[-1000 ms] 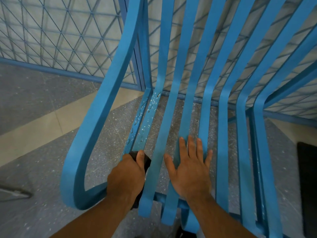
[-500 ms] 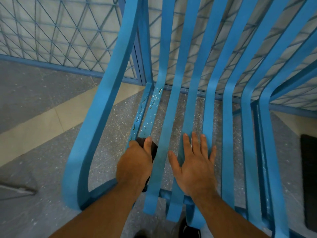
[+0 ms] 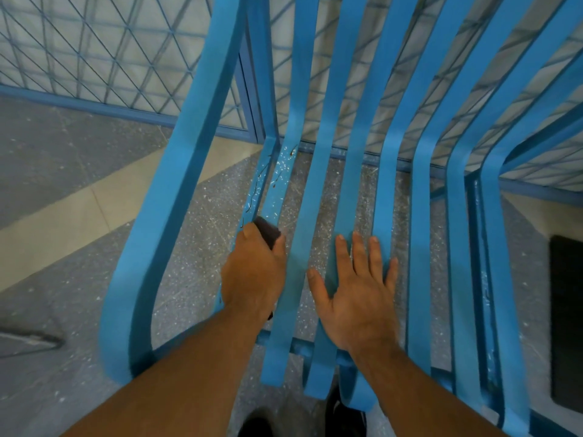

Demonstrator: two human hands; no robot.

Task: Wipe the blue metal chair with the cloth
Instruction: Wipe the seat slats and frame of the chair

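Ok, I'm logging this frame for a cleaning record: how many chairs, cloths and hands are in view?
Chairs: 1, the blue chair
Cloths: 1, the dark cloth
Hands: 2, the left hand gripping the cloth, the right hand flat on the seat slats
Total: 4

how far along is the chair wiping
Early, it seems. The left hand grips the dark cloth on the leftmost seat slat of the blue chair; white specks ahead of it are left to wipe. The right hand rests flat on the middle slats, which look clean; whether they were wiped is unclear.
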